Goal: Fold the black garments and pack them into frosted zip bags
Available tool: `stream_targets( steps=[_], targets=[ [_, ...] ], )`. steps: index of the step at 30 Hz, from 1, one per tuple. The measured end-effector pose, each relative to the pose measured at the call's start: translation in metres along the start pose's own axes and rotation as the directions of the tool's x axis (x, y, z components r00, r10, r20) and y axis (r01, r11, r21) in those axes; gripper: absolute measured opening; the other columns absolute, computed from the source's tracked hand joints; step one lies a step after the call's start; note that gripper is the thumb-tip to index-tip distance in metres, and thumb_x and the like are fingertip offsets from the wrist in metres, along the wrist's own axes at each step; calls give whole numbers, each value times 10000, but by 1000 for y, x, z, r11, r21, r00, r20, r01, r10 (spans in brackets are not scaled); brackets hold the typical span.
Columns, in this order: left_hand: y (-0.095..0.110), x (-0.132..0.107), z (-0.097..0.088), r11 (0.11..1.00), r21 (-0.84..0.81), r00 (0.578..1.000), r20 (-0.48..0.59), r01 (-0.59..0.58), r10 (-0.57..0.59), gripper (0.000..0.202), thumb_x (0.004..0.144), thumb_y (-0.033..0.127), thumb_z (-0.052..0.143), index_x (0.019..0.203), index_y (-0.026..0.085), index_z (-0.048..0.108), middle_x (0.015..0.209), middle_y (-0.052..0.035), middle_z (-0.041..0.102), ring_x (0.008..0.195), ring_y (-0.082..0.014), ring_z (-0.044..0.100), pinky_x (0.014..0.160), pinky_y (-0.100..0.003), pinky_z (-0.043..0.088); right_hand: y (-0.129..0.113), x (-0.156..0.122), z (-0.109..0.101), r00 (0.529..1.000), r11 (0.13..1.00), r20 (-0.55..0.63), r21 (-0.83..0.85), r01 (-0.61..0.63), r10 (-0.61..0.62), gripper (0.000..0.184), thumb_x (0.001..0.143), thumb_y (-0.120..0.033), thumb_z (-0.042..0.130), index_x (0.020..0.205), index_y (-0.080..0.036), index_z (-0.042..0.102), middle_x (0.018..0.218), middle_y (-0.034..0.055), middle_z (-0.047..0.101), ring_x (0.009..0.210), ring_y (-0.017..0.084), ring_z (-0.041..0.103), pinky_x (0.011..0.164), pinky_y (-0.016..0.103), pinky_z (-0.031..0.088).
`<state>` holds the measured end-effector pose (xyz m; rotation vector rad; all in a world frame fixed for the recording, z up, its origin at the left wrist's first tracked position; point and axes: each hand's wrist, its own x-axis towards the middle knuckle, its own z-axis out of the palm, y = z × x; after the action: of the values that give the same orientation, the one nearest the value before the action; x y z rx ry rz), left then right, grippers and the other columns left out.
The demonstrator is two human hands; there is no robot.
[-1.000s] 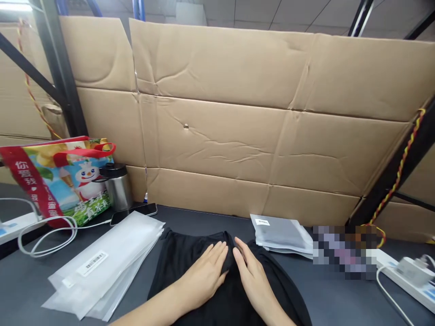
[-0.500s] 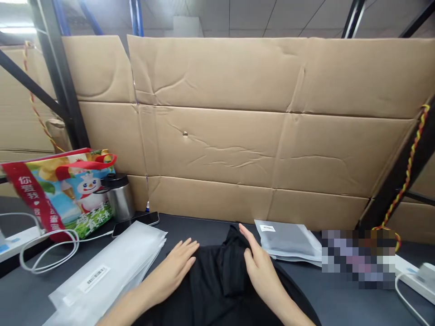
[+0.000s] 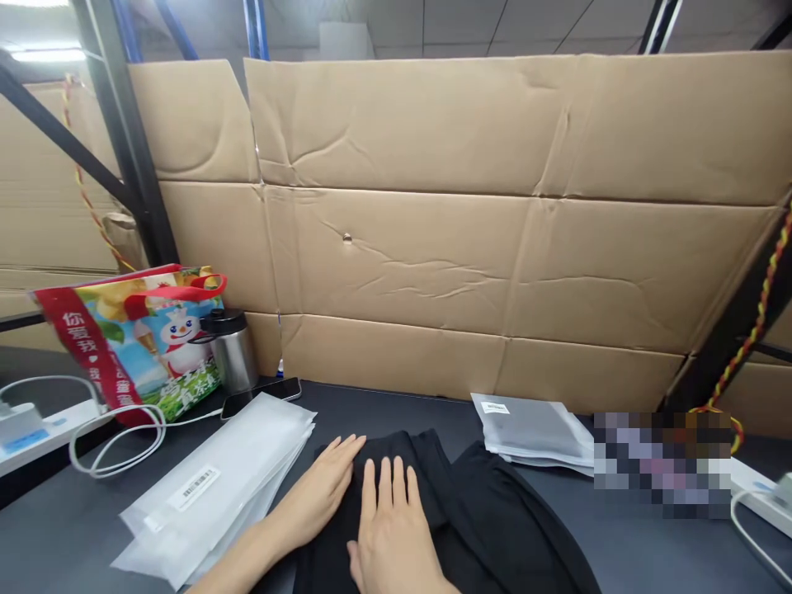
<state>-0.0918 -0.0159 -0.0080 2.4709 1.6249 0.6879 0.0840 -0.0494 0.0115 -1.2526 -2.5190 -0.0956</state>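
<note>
A black garment (image 3: 476, 528) lies folded on the dark table in front of me. My left hand (image 3: 318, 491) rests flat on its left edge, fingers stretched out. Beside it, my right hand (image 3: 389, 532) presses flat on the folded middle of the cloth, fingers together and pointing away from me. Neither hand holds anything. The right part of the garment spreads out uncovered toward the table's near edge.
A stack of frosted plastic bags (image 3: 216, 487) lies to the left, a smaller stack (image 3: 532, 425) to the right. At the back left stand a printed tote bag (image 3: 136, 338), a steel flask (image 3: 232, 351), a phone (image 3: 260, 396) and a white cable (image 3: 115, 433). A cardboard wall (image 3: 470, 231) closes the back.
My right hand has swung from the right side of the garment over to the left, folding cloth across, and now lies flat next to my left hand. The view shifted slightly.
</note>
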Motion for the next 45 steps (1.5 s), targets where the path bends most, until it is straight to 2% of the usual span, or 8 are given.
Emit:
stream_targets(
  steps=[4, 10, 17, 22, 31, 36, 40, 45],
  targets=[
    [4, -4, -3, 999, 28, 999, 34, -29, 28, 440, 977, 219, 341, 1416, 243, 360, 1445, -38, 400, 1339, -229, 320, 1090, -444, 311, 32, -9, 2, 988, 980, 30, -124, 156, -154, 462, 867, -135, 461, 1301, 22, 469, 1274, 284, 499, 1198, 378, 474, 979, 518, 425],
    [12, -6, -12, 997, 65, 999, 30, -32, 30, 439, 978, 273, 362, 1416, 248, 357, 1443, -35, 407, 1334, -233, 337, 1084, -430, 329, 93, -26, -39, 954, 956, 101, -49, 290, -284, 435, 857, -119, 458, 1285, -140, 532, 1287, 104, 559, 1193, 252, 518, 1010, 403, 432],
    [-25, -32, -58, 976, 92, 961, -216, 198, -175, 449, 911, 390, 456, 1326, 221, 419, 1245, -79, 582, 1249, -283, 458, 1051, -455, 331, 78, -20, -12, 981, 979, -148, -181, 99, -126, 710, 801, -535, 568, 1297, -31, 504, 1316, 217, 494, 1215, 379, 460, 956, 467, 469],
    [-56, -60, -79, 904, 17, 898, -122, 428, -423, 364, 903, 476, 425, 1156, 245, 548, 1134, -43, 627, 1098, -273, 569, 926, -372, 442, 77, -18, 24, 975, 946, -195, -321, 38, -105, 533, 779, -267, 619, 1251, -28, 546, 1218, 242, 574, 1123, 365, 555, 906, 444, 505],
    [-60, -54, -73, 895, -42, 876, -191, 444, -444, 413, 852, 475, 435, 1094, 199, 624, 1124, -91, 673, 1093, -303, 592, 950, -423, 442, 81, -12, 22, 988, 939, -129, -342, 40, -89, 560, 680, 43, 518, 1238, -2, 540, 1176, 268, 596, 1088, 342, 589, 887, 427, 519],
    [-52, -51, -78, 885, -51, 855, -238, 462, -460, 343, 882, 451, 382, 940, 207, 615, 1094, -90, 688, 1011, -287, 637, 884, -402, 489, 85, -14, 3, 989, 995, -145, -101, -25, 10, 573, 668, 101, 449, 1207, -49, 573, 1162, 212, 629, 1071, 281, 611, 898, 349, 510],
    [-14, -37, -67, 942, -75, 880, -339, 326, -332, 320, 931, 441, 327, 999, 209, 536, 1204, -100, 617, 1122, -265, 569, 959, -387, 442, 106, -17, -27, 976, 900, -138, 425, -93, 166, 408, 837, -79, 454, 1226, -141, 556, 1047, 104, 700, 942, 213, 673, 811, 281, 529],
    [55, -2, -28, 985, -159, 997, 29, -68, 73, 299, 984, 287, 314, 1252, 242, 440, 1334, -60, 511, 1261, -222, 442, 1065, -356, 348, 146, -23, -46, 861, 646, -225, 749, -146, 455, 414, 915, -404, 426, 1201, -144, 574, 1036, 90, 698, 1048, 272, 616, 883, 378, 493]
  ],
)
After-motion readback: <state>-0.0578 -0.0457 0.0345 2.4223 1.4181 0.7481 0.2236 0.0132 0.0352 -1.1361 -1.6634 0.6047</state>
